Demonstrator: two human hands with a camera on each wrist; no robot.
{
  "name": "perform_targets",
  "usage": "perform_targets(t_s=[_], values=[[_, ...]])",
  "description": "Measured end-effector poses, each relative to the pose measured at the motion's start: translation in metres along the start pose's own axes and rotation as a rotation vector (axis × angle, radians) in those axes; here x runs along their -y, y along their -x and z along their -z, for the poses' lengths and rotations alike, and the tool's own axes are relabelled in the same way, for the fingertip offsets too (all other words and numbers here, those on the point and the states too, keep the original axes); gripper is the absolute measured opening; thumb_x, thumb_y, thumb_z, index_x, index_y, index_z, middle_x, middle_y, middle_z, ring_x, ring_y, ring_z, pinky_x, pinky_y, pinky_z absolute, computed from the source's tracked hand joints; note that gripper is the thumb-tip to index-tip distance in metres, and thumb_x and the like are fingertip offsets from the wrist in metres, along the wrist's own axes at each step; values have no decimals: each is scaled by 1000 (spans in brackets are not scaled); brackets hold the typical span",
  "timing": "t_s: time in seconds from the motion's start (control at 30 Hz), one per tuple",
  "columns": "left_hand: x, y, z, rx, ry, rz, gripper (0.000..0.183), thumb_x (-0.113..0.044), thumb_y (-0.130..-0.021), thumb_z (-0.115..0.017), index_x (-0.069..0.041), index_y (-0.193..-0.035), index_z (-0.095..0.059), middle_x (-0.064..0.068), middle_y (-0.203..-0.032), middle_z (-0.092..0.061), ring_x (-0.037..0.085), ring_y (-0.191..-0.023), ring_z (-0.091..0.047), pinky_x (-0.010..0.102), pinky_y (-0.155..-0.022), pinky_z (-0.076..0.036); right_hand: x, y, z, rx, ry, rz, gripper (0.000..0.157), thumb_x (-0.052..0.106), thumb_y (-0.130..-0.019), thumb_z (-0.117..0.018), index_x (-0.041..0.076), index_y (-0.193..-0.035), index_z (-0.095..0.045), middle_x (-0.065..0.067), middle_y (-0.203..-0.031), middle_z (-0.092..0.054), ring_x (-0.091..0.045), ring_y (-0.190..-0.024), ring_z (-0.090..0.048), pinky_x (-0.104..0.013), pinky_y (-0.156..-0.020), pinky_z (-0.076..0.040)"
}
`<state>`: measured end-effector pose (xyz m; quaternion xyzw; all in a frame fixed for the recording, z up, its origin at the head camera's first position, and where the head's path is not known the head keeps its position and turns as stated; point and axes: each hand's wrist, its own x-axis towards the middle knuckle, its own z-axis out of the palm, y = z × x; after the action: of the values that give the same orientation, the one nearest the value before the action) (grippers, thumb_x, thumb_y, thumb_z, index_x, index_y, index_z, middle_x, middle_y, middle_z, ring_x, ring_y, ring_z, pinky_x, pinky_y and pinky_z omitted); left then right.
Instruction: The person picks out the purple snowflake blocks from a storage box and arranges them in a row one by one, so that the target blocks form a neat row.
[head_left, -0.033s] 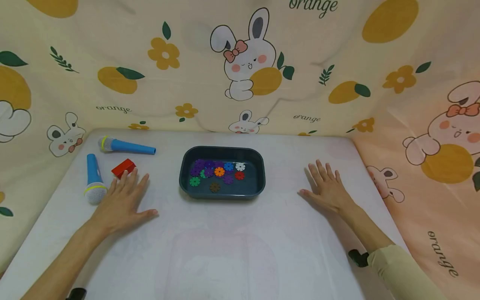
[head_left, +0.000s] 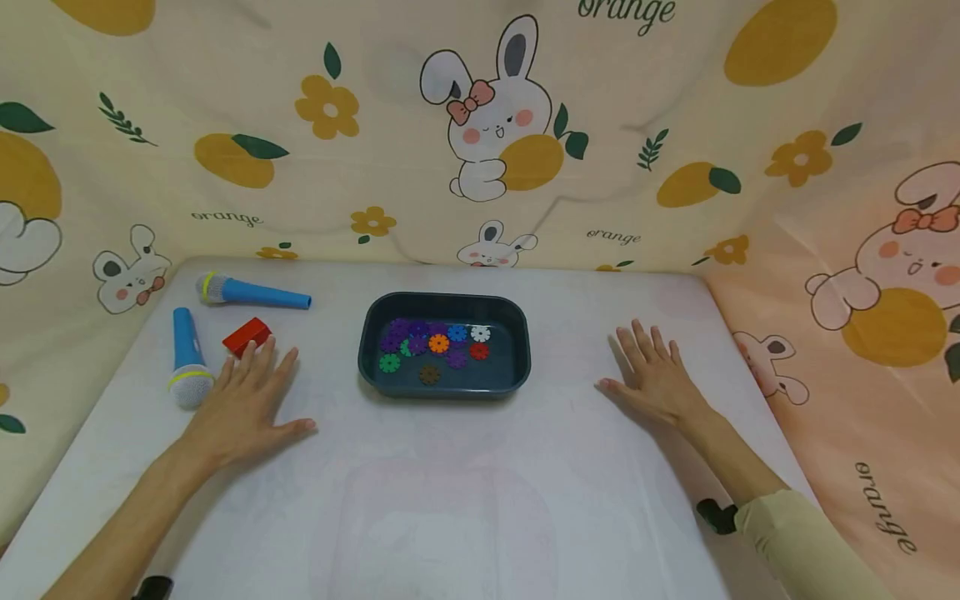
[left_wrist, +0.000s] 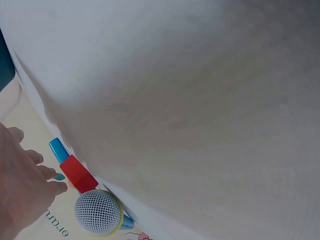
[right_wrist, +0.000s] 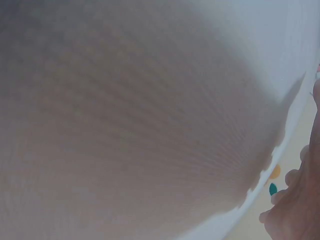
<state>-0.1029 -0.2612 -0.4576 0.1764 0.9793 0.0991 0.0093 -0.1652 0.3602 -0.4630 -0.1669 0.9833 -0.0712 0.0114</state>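
My left hand [head_left: 238,408] lies palm down with spread fingers on the white table, holding nothing. Its fingertips are close to a red block [head_left: 247,336]; whether they touch cannot be told. Beside that hand lies a blue toy microphone [head_left: 189,358] with a silver mesh head. A second blue microphone [head_left: 258,293] lies behind the block. My right hand [head_left: 656,375] rests flat at the right, fingers apart and nothing held. Between the hands stands a dark tray [head_left: 444,387] with several small flower-shaped plastic discs, among them an orange disc [head_left: 438,343].
The white table [head_left: 450,500] stretches in front of both hands. A patterned cloth [head_left: 375,167] with rabbits and oranges hangs behind it and along the sides. A dark piece [head_left: 717,517] sits by the right wrist.
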Motion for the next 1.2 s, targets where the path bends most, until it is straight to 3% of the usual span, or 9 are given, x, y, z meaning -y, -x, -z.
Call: perform_targets(t_s=[0.5,0.7,0.87,1.07,1.2], values=[[4,-6,-2,-8,35,-7,109,-71,-83,-61,-5,-159,-18,29,-161,-9,52,-147,-1,64,-115,6,1,-3,3,-66,-52,31,92,57,-94,-57,11,-160,-13,-20,-164,-7,-50,-147,-7,-66,-116,-5],[6,-18,-1,-39,64,-46,108,-67,-82,-66,-12,-160,-15,25,-163,-10,46,-149,-7,61,-118,0,4,-10,7,-103,-108,69,91,52,-94,-60,13,-161,-12,-19,-164,-9,-45,-149,-7,-64,-116,-9],[4,-30,7,-38,154,-50,112,-63,-80,-72,-15,-161,-12,21,-165,-7,46,-149,-8,63,-117,-9,16,-17,16,-106,-224,86,89,46,-93,-67,19,-161,-17,-13,-166,-12,-39,-150,-10,-64,-115,-16],[0,-42,9,-61,317,-51,112,-53,-78,-80,-20,-161,-14,13,-166,-10,39,-150,-13,69,-106,-29,34,-25,24,-117,-342,102,88,41,-90,-72,21,-160,-23,-7,-165,-19,-35,-148,-23,-64,-111,-28],[-4,-51,9,-76,410,-60,111,-46,-76,-85,-24,-161,-16,7,-166,-14,36,-150,-18,66,-109,-27,46,-29,30,-150,-403,121,84,37,-89,-74,17,-158,-29,-5,-163,-27,-31,-147,-27,-60,-112,-29]])
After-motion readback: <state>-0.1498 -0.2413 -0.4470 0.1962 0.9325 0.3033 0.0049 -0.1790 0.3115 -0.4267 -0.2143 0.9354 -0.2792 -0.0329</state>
